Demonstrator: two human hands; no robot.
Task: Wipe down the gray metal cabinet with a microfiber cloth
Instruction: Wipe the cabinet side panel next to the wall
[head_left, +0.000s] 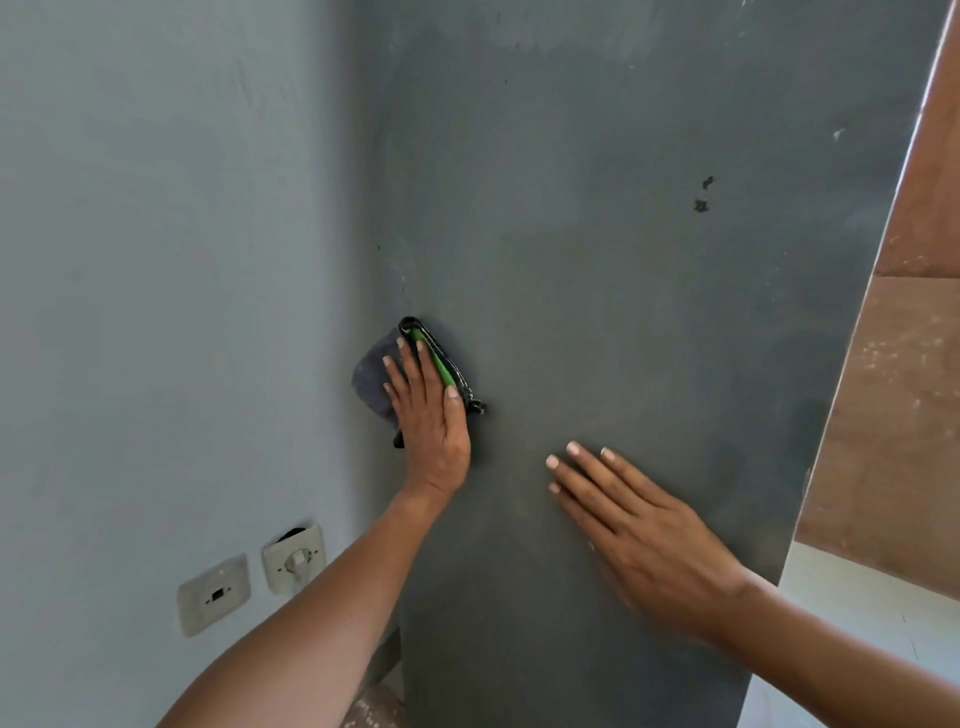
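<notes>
The gray metal cabinet (623, 312) fills the middle of the view, its flat side panel facing me, with two small dark marks at the upper right. My left hand (431, 415) presses a folded microfiber cloth (371, 376), dark gray with a green edge, flat against the panel near its left edge. My right hand (639, 535) lies flat on the panel lower right of the cloth, fingers spread, holding nothing.
A pale gray wall (156, 260) meets the cabinet on the left. Two wall plates sit low on it: a socket (214, 595) and a switch (295, 558). A brown wooden surface (909, 389) stands to the right of the cabinet.
</notes>
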